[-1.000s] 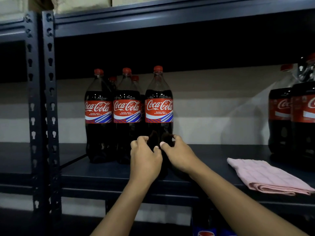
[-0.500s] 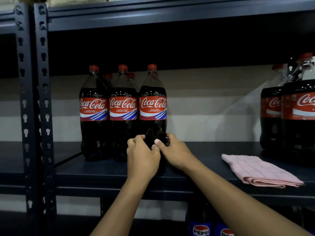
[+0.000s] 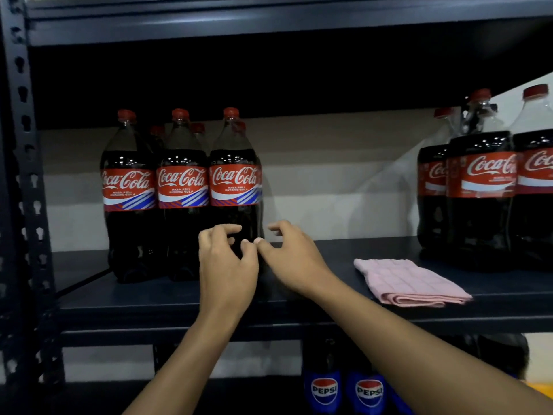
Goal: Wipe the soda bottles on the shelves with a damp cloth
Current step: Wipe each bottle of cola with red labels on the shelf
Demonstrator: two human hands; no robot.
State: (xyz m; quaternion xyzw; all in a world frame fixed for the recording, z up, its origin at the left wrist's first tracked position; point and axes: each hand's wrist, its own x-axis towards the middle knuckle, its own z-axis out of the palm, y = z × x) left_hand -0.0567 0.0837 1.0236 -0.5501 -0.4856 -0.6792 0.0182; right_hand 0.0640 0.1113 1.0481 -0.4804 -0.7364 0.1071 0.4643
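Three front Coca-Cola bottles stand in a row on the dark shelf (image 3: 299, 304), with more behind them. The right one (image 3: 235, 187) is nearest my hands. My left hand (image 3: 227, 265) hovers in front of its lower body, fingers loosely curled and holding nothing. My right hand (image 3: 291, 256) is just right of the bottle's base, fingers loosely curled too, thumb tip close to my left thumb. A folded pink cloth (image 3: 410, 280) lies on the shelf to the right, untouched.
Another group of Coca-Cola bottles (image 3: 481, 187) stands at the shelf's right end. Pepsi bottles (image 3: 324, 387) sit on the shelf below. A perforated steel upright (image 3: 27, 205) bounds the left side. The shelf above (image 3: 269, 22) hangs low over the caps.
Both hands gripped the lower part of the right bottle before; now their fingers have come off it and spread apart. The view has shifted right.
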